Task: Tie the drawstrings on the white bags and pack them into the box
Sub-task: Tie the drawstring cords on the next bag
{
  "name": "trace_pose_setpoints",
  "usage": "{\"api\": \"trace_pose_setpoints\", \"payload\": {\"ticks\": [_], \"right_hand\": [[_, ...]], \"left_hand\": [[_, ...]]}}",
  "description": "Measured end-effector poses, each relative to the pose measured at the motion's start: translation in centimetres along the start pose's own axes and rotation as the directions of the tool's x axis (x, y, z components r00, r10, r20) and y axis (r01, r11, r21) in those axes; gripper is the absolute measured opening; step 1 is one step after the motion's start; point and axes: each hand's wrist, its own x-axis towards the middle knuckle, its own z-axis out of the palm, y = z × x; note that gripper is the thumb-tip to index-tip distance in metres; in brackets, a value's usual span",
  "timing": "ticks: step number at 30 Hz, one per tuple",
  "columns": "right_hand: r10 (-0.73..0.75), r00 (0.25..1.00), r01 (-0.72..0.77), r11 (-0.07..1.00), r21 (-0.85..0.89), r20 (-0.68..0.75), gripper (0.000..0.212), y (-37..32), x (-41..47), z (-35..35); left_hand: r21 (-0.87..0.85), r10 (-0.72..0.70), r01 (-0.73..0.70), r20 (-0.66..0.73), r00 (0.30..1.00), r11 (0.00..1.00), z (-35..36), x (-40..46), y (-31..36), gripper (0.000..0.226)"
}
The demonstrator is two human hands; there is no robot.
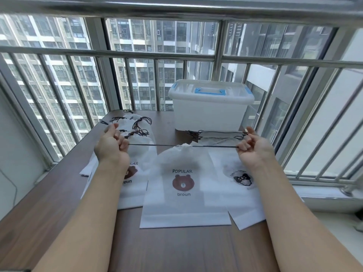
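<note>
I am pinching the drawstrings (182, 146) in both my left hand (112, 144) and right hand (253, 148), pulling them apart to cinch the white bag (186, 193) lying on the tabletop (49, 203) in front of the lidded box (210, 107).

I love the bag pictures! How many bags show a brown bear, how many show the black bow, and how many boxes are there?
Brown bear bags: 2
Black bow bags: 1
Boxes: 1
Total: 4
More bags at the back hide their pictures.

Both forearms are bare to the frame's edge, the left hand (111, 145) and right hand (253, 148) ungloved, without rings.
</note>
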Motion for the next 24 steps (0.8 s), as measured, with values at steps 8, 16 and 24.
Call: {"api": "trace_pose_setpoints", "payload": {"ticks": [8,16,24], "right_hand": [[-0.073,0.887,0.409,0.584,-0.701,0.457,0.018,3.3,-3.5,2.5],[0.277,0.724,0.654,0.018,-0.757,0.632,0.041,4.9,-4.6,2.0],[0.223,0.823,0.317,0.585,-0.747,0.523,0.019,3.3,-4.9,3.1]], "left_hand": [[0.264,0.022,-0.102,0.288,0.957,0.959,2.1,-3.0,-2.1,0.027],[0.235,-0.007,-0.077,0.335,0.942,0.969,2.3,-3.4,-2.2,0.03],[0.141,-0.038,-0.004,0.296,0.955,0.99,2.7,-3.5,-1.9,0.027]]}}
